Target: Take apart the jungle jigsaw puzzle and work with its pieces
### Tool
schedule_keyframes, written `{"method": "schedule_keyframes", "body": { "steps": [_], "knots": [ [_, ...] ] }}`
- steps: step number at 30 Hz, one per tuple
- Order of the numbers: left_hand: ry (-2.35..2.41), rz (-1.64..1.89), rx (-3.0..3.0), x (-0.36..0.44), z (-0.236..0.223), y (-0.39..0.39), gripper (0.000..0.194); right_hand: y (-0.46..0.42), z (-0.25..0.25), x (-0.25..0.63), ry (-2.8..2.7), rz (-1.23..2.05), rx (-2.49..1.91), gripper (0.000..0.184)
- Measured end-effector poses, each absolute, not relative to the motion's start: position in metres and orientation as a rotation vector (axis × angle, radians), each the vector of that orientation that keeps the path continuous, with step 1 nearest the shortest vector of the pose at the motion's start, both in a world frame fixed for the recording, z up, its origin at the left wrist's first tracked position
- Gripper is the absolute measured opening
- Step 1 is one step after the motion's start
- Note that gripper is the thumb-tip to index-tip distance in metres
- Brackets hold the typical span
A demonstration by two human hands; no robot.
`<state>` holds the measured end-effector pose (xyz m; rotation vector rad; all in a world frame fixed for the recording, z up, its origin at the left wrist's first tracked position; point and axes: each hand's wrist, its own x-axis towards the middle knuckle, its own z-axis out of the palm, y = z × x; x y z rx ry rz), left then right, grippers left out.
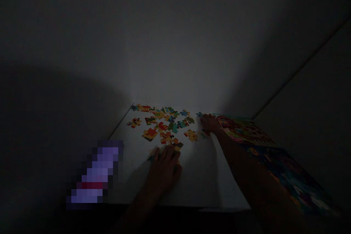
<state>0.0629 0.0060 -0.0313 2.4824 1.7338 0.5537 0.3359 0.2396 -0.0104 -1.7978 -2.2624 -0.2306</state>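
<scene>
Colourful jigsaw puzzle pieces point(162, 127) lie scattered over a white tabletop point(192, 175), some overlapping. My left hand point(166, 164) rests palm down near the front of the scatter, its fingers stretched over a few pieces point(151, 152) that it partly covers. Farther off, at the right side of the scatter, my right hand point(210, 122) reaches forward with its fingers low over bluish pieces point(199, 114). A yellow piece point(191, 135) lies between the two hands. Dim light hides whether either hand pinches a piece; the fingers look laid out flat.
Along the right side lie two bright pictures: one with a red building point(246, 129) and a dark blue one point(285, 172) partly behind my right forearm. A pale wall point(170, 62) rises behind the table. At the left is a pixelated purple object point(95, 175).
</scene>
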Motion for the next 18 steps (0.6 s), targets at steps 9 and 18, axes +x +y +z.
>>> {"method": "schedule_keyframes", "body": {
  "steps": [9,18],
  "knots": [
    [1.976,0.521,2.419,0.027,-0.041,0.006,0.047,0.247,-0.037,0.347,-2.164,0.018,-1.838,0.04],
    [1.722,0.3,2.437,0.021,-0.016,0.05,0.05,0.146,-0.042,0.332,-2.138,0.07,-1.801,0.049]
  ]
}}
